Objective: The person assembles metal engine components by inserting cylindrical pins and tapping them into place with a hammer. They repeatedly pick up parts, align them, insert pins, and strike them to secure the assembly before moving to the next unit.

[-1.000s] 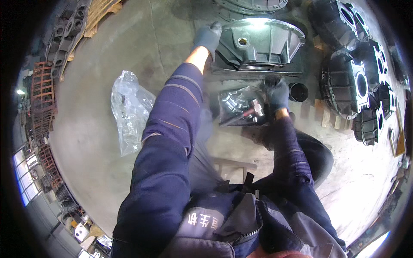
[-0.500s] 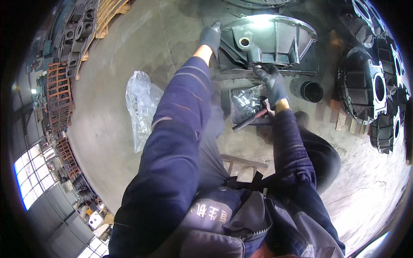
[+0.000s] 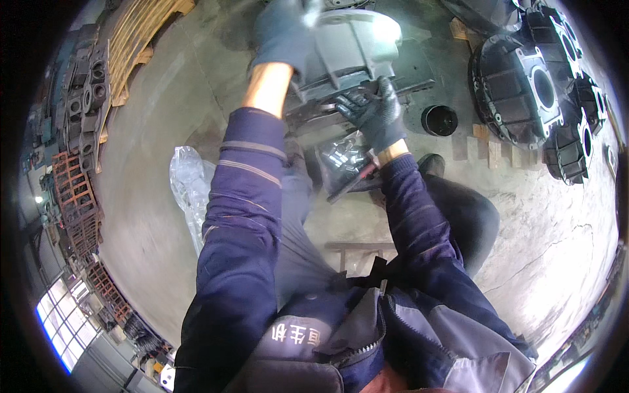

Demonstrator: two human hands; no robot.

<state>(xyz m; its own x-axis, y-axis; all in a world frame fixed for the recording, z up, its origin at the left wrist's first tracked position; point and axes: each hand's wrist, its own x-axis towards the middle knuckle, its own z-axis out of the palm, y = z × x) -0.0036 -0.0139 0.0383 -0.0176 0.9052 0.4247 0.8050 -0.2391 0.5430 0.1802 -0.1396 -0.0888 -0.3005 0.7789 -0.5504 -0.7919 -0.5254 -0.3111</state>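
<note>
In front of me a grey cast metal housing [image 3: 350, 49] lies on a dark flat plate or base [image 3: 416, 85] on the floor. My left hand [image 3: 282, 36], in a dark glove, is at the housing's left side. It is blurred, and its fingers cannot be made out. My right hand [image 3: 377, 114], gloved too, is at the near lower edge of the housing with its fingers spread. Just below that hand sits a clear plastic bag of small shiny metal cylinders [image 3: 342, 156]. Beside the bag is a tool with a black grip and red shaft [image 3: 354, 183], its head hidden.
A black round cup [image 3: 439, 120] stands right of the housing. Several similar dark castings [image 3: 514, 92] rest on wooden pallets [image 3: 488, 147] farther right. Crumpled clear plastic [image 3: 190, 187] lies on the floor at left. Orange metal racks [image 3: 75, 203] and stacked castings [image 3: 82, 108] line the left side.
The housing now appears rotated, farther left and higher in view. My left hand has risen and looks larger. My right hand has opened its fingers more. The whole view has shifted.
</note>
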